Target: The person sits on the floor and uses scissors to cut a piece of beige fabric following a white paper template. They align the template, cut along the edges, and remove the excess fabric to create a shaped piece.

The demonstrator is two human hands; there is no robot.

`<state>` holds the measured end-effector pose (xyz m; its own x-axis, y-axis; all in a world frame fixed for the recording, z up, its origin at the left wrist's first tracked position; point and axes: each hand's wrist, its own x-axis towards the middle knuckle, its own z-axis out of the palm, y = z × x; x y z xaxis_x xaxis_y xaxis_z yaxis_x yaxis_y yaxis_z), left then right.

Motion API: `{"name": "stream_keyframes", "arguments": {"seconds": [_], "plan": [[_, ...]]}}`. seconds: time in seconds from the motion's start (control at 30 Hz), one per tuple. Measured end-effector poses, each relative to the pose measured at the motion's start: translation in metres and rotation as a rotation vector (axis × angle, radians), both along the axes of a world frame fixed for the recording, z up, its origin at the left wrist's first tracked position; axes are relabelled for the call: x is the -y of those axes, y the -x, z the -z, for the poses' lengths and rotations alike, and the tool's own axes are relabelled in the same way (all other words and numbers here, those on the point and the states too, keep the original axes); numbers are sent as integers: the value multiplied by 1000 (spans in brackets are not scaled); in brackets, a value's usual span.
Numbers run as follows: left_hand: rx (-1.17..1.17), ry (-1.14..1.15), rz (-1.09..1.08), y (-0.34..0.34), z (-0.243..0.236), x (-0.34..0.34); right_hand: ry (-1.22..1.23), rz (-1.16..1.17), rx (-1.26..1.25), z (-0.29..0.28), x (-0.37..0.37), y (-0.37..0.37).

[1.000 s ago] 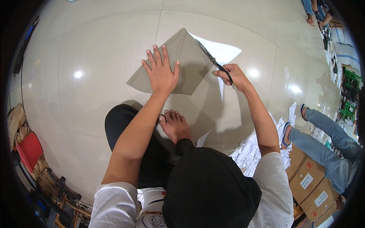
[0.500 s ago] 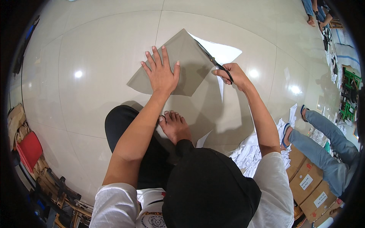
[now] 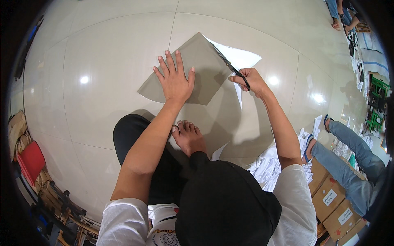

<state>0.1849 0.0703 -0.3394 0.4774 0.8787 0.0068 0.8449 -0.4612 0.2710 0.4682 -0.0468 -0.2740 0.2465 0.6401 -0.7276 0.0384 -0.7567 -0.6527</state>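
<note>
A grey-brown kite-shaped sheet (image 3: 205,82), perhaps card, lies on the tiled floor. My left hand (image 3: 175,82) presses flat on its left part, fingers spread. In my right hand (image 3: 253,82) is a pair of black-handled scissors (image 3: 230,65), its blades lying along the sheet's upper right edge. White material (image 3: 240,55) shows beyond that edge and spreads to a point at the right; whether it is cloth or paper I cannot tell. A narrow white strip of it hangs down below the scissors. How far the blades are parted is hard to make out.
My bare foot (image 3: 189,137) rests just below the sheet, near a small white scrap (image 3: 219,151). White cloth pieces (image 3: 266,164) are heaped at the right, next to cardboard boxes (image 3: 328,192) and another person's jeans-clad legs (image 3: 349,168). A red object (image 3: 30,164) stands far left.
Almost nothing differs. The scissor handles in my right hand have shifted very slightly; my left hand and the grey-brown sheet keep their places.
</note>
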Motion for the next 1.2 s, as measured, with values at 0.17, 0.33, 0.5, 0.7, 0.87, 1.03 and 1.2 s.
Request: {"name": "stream_keyframes", "arguments": {"seconds": [0.17, 0.33, 0.5, 0.7, 0.87, 1.03, 1.2], "plan": [[7, -9, 3, 0, -1, 0, -8, -3, 1, 0, 1, 0], [11, -12, 2, 0, -2, 0, -13, 38, -15, -3, -3, 7], [12, -11, 0, 0, -3, 0, -32, 15, 9, -5, -10, 10], [6, -8, -1, 0, -3, 0, -33, 26, -16, -3, -13, 11], [-11, -10, -1, 0, -2, 0, -44, 31, -18, 0, -11, 11], [-2, -8, -1, 0, -2, 0, -33, -12, -9, -2, -11, 11], [2, -18, 2, -1, -2, 0, -32, -20, 6, 1, -15, 10]]}}
